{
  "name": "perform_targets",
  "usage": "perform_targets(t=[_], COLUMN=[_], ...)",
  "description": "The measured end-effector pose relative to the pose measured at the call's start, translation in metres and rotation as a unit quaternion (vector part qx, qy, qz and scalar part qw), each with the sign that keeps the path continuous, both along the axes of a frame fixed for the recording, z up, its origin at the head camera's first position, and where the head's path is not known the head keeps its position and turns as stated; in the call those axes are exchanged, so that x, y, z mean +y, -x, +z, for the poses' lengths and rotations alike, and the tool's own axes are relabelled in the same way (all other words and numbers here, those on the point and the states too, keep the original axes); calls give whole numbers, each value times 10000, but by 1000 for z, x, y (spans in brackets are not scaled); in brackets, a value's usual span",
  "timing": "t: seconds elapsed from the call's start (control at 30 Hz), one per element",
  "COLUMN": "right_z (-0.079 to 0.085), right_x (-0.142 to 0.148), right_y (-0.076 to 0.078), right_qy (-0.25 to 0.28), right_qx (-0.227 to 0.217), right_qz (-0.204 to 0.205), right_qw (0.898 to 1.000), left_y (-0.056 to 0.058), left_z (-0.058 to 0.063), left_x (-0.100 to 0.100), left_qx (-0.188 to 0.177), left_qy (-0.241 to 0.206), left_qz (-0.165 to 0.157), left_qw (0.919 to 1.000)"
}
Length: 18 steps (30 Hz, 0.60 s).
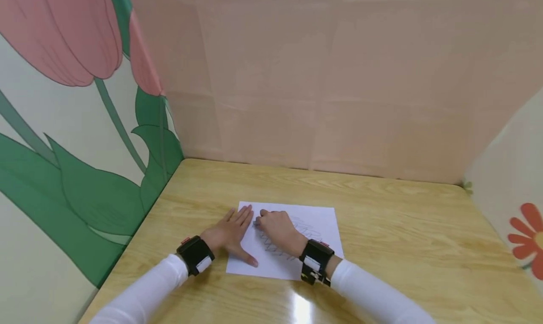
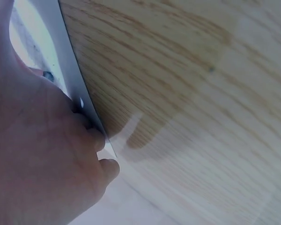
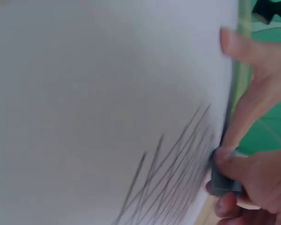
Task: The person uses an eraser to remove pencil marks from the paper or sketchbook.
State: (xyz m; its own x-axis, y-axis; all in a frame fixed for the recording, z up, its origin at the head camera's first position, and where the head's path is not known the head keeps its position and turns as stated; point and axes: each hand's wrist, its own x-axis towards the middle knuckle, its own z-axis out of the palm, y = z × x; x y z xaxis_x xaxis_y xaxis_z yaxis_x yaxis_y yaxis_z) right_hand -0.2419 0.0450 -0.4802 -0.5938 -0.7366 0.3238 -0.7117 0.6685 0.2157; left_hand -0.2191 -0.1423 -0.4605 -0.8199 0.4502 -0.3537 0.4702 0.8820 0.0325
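A white sheet of paper (image 1: 332, 229) lies on the table, with dark zigzag pencil lines (image 1: 273, 249) across its middle. Flat on the sheet's left part, my left hand (image 1: 232, 234) has its fingers spread and its thumb pointing toward me. Over the scribbled area, my right hand (image 1: 277, 229) pinches a small grey block-shaped eraser (image 3: 225, 183) between thumb and fingers. In the right wrist view that eraser sits at the end of the long slanted strokes (image 3: 178, 168), close beside the left hand. The left wrist view shows the back of the left hand (image 2: 47, 150) at the paper's edge.
The wood-grain table (image 1: 403, 229) extends around the sheet on all sides. A pinkish wall covering (image 1: 322, 78) stands behind it, and a panel painted with tulips (image 1: 76, 182) borders the left edge. Another panel with a red flower (image 1: 528, 239) is at right.
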Motion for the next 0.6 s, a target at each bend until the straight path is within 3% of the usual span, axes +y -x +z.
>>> perform_targets(t=[0.13,0.27,0.33,0.47,0.6], right_z=[6,6,0,-3,4], right_x=[12,12,6,-5,-8], right_y=[-19,-35,-30,-8,-4], right_qy=[-73,-266,-445,-630,-609], right_qx=[-444,-80,234,86,-187], right_qz=[267,201,-113,-636,-619], right_qw=[9986,9994,9987,9959,9960], left_y=[0,-1,-2,-1,0], left_z=[-6,-10,-11,-9,-7], left_x=[3,1,1,4,4], left_qx=[-62,-60,-60,-127,-101], left_qy=[-55,-81,-48,36,53], left_qz=[60,127,138,177,165], left_qw=[9999,9999,9999,9998,9998])
